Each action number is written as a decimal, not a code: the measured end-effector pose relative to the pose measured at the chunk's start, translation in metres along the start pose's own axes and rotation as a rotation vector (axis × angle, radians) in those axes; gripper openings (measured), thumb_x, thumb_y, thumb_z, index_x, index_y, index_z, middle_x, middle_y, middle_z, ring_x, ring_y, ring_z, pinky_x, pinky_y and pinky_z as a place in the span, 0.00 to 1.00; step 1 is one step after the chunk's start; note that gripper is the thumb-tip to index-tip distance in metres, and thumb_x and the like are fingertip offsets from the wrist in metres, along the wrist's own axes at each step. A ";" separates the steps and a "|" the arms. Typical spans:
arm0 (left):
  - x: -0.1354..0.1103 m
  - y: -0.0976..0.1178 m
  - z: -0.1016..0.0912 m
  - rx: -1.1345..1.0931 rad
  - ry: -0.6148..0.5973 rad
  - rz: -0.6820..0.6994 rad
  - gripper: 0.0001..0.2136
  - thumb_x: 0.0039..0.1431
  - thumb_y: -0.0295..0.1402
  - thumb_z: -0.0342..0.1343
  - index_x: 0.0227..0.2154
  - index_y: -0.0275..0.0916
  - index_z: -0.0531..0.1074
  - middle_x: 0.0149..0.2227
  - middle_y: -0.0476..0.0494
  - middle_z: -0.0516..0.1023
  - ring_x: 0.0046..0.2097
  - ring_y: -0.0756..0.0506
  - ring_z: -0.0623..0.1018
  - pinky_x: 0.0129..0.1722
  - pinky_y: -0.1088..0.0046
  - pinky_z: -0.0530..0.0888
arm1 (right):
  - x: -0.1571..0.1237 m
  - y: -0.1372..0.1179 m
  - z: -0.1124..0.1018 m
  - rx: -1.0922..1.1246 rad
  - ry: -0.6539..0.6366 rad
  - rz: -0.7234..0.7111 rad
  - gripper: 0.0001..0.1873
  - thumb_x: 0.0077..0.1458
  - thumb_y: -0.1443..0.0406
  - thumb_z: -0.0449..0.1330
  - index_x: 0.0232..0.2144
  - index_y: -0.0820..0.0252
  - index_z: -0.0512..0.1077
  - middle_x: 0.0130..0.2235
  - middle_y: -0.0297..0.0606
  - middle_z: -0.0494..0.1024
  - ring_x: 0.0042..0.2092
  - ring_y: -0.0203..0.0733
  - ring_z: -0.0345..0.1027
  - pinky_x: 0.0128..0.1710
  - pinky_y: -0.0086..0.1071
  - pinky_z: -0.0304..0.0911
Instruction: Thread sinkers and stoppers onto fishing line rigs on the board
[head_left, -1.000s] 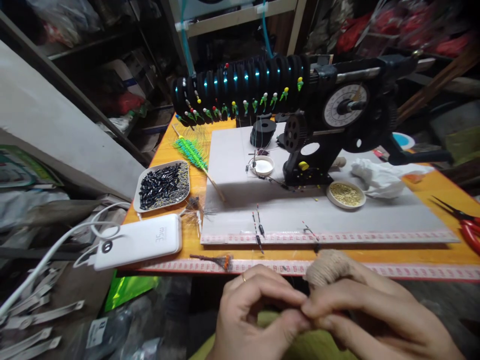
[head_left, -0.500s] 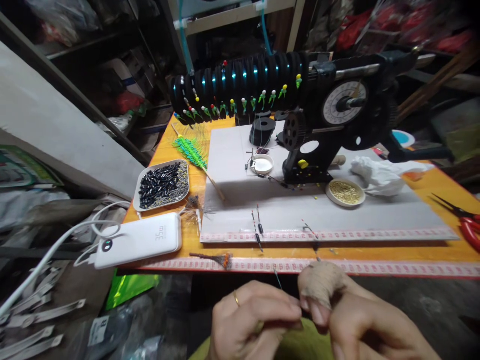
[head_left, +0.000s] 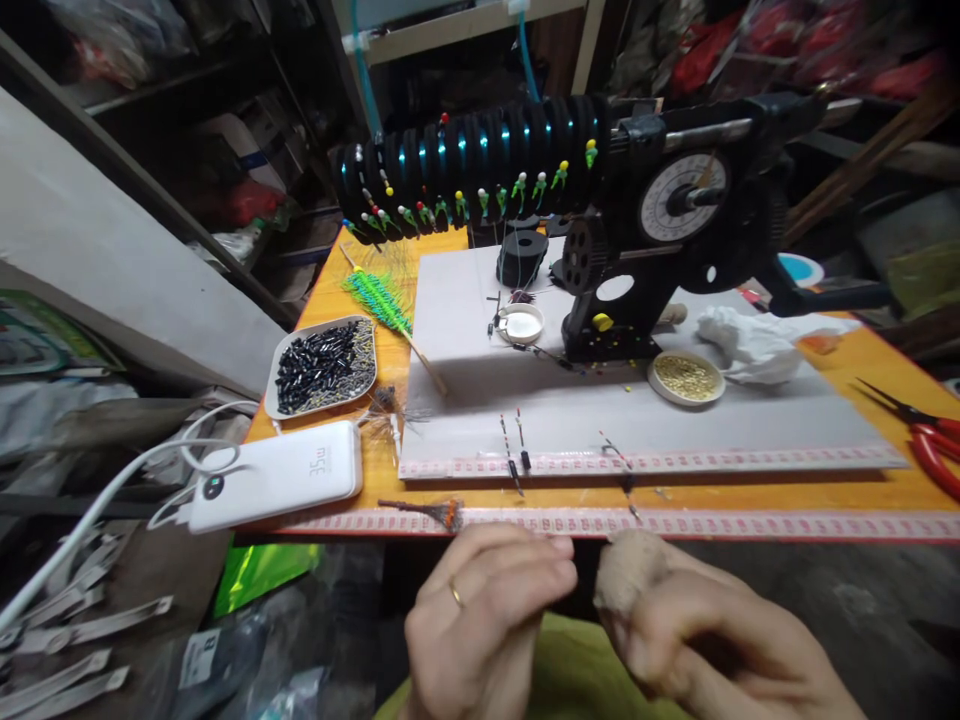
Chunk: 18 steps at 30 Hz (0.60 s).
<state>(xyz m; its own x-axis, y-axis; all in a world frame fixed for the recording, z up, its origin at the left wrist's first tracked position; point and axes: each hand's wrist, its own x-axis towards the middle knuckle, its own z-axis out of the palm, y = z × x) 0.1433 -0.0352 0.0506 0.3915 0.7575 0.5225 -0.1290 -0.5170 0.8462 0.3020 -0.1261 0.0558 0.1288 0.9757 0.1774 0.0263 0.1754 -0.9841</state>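
Observation:
Below the near edge of the orange table point(head_left: 862, 370), my left hand point(head_left: 480, 620) and my right hand point(head_left: 705, 640) are held close together, both curled into a pinch. My right forefinger wears a tan wrap point(head_left: 626, 575). Whatever the fingers hold is too fine to make out. Just ahead on the grey board point(head_left: 750, 420) lie thin rigs with small floats point(head_left: 514, 455) and a hooked piece point(head_left: 619, 460). A black winding machine point(head_left: 637, 230) with a dial stands behind, its roller wound with line and small coloured floats point(head_left: 480, 165).
A white tray of black tubes point(head_left: 324, 368), a white power bank point(head_left: 277, 478) with its cable, green-tipped sticks point(head_left: 379, 300), a dish of gold beads point(head_left: 685, 378), a white cap point(head_left: 521, 323), crumpled tissue point(head_left: 750, 345) and red scissors point(head_left: 930, 445) lie about. Shelves stand behind.
Both hands have stayed below the table edge. The fingertips, pressed together a second ago, have drawn slightly apart, and the left hand has risen a little. The view has tilted slightly.

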 end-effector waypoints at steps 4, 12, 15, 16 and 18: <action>0.003 0.003 0.015 -0.368 0.193 -0.400 0.11 0.54 0.19 0.64 0.30 0.45 0.81 0.30 0.49 0.83 0.35 0.49 0.81 0.39 0.76 0.78 | 0.002 0.000 0.012 -0.003 0.275 0.228 0.05 0.56 0.64 0.65 0.36 0.48 0.74 0.32 0.32 0.75 0.27 0.33 0.69 0.27 0.22 0.68; 0.001 0.010 0.029 -0.686 0.362 -0.741 0.09 0.46 0.28 0.73 0.26 0.41 0.77 0.27 0.51 0.81 0.32 0.53 0.80 0.36 0.82 0.77 | 0.011 0.003 0.030 0.198 0.406 0.259 0.09 0.56 0.65 0.66 0.31 0.53 0.68 0.29 0.29 0.72 0.26 0.29 0.70 0.27 0.19 0.69; 0.001 0.009 0.031 -0.681 0.383 -0.724 0.10 0.45 0.28 0.73 0.27 0.40 0.76 0.29 0.51 0.80 0.32 0.53 0.79 0.35 0.81 0.77 | 0.011 0.005 0.030 0.220 0.401 0.252 0.09 0.57 0.65 0.66 0.31 0.53 0.68 0.28 0.28 0.71 0.26 0.28 0.69 0.26 0.19 0.69; 0.001 0.009 0.031 -0.674 0.392 -0.720 0.10 0.45 0.28 0.73 0.28 0.40 0.76 0.31 0.51 0.79 0.32 0.53 0.78 0.35 0.81 0.77 | 0.010 0.007 0.030 0.226 0.398 0.248 0.09 0.57 0.65 0.66 0.31 0.53 0.68 0.28 0.28 0.71 0.26 0.28 0.69 0.26 0.19 0.68; 0.000 0.008 0.031 -0.666 0.405 -0.738 0.12 0.45 0.28 0.73 0.32 0.42 0.77 0.32 0.52 0.78 0.32 0.55 0.78 0.35 0.83 0.76 | 0.009 0.009 0.029 0.226 0.382 0.239 0.09 0.58 0.66 0.65 0.32 0.53 0.67 0.29 0.27 0.71 0.26 0.27 0.69 0.26 0.18 0.68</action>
<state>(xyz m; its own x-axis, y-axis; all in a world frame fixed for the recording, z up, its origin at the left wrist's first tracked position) 0.1701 -0.0514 0.0539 0.2603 0.9328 -0.2491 -0.5028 0.3512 0.7898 0.2744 -0.1117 0.0486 0.4596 0.8818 -0.1060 -0.2581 0.0184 -0.9659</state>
